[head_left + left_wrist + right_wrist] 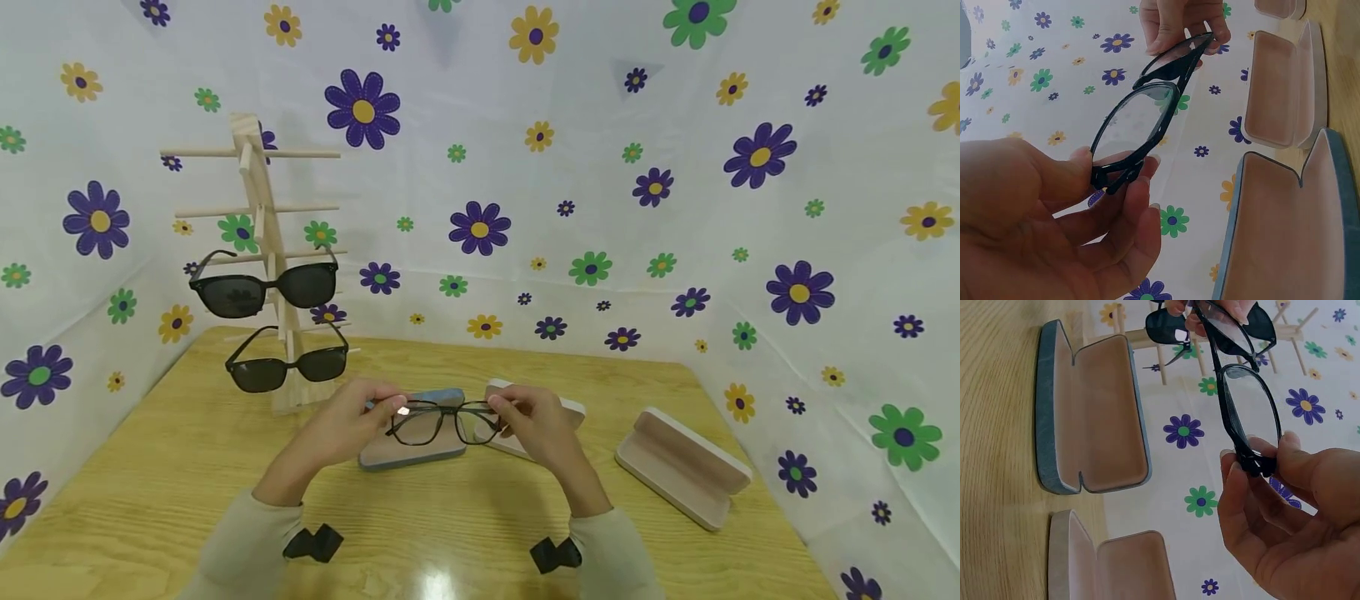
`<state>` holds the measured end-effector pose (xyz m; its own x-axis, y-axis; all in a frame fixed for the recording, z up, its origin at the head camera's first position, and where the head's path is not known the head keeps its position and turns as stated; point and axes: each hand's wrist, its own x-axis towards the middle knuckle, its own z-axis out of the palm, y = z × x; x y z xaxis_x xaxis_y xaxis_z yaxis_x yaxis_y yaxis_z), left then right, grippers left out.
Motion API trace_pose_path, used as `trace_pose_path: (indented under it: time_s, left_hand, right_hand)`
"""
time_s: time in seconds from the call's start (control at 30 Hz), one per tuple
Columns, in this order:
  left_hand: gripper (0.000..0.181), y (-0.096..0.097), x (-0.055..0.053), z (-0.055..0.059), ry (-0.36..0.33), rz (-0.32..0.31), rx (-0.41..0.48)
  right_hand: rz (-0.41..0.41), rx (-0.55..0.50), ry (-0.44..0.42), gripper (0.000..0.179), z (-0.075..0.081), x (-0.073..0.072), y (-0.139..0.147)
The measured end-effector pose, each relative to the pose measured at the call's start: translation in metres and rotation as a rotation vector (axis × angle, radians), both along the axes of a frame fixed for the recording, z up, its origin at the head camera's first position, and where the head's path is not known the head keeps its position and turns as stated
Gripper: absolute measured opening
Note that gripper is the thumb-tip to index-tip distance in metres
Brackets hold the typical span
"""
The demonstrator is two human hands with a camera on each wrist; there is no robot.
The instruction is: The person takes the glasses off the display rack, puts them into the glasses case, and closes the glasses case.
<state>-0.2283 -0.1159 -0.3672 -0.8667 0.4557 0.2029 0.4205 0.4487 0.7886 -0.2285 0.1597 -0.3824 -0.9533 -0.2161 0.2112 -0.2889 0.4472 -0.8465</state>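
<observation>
A pair of black-framed eyeglasses with clear lenses is held level above the table, front toward the head camera. My left hand pinches one end of the frame between thumb and fingers. At the opposite end, my right hand does the same, its grip plain in the right wrist view. The temples look folded behind the lenses. Below and behind the eyeglasses lies an open blue-grey glasses case with a pinkish lining. An open pale case stands behind my right hand, partly covered by it.
Another open pale case lies at the right of the wooden table. At the back left rises a wooden display stand carrying dark sunglasses above a second pair of sunglasses. Flower-printed cloth surrounds the table's back and sides.
</observation>
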Motion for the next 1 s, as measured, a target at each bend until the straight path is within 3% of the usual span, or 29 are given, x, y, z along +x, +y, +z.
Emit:
trace_pose_path:
  time_s: [0.27, 0.53, 0.87, 1.0]
  left_hand:
    - [0.025, -0.008, -0.005, -0.009, -0.001, 0.011, -0.046]
    - [0.024, -0.016, -0.006, -0.018, -0.015, -0.006, -0.086]
    - [0.027, -0.023, -0.009, -0.025, -0.032, -0.011, -0.125]
    - [0.027, -0.024, -0.011, -0.031, -0.047, 0.018, -0.144]
  right_hand:
    - [0.117, 0.031, -0.054, 0.022, 0.013, 0.004, -0.007]
    - [0.187, 0.018, -0.057, 0.022, -0.013, -0.018, -0.004]
    - [0.176, 0.074, -0.058, 0.019, -0.023, -0.028, -0.013]
    - [0.187, 0.096, -0.057, 0.019, -0.028, -0.032, -0.017]
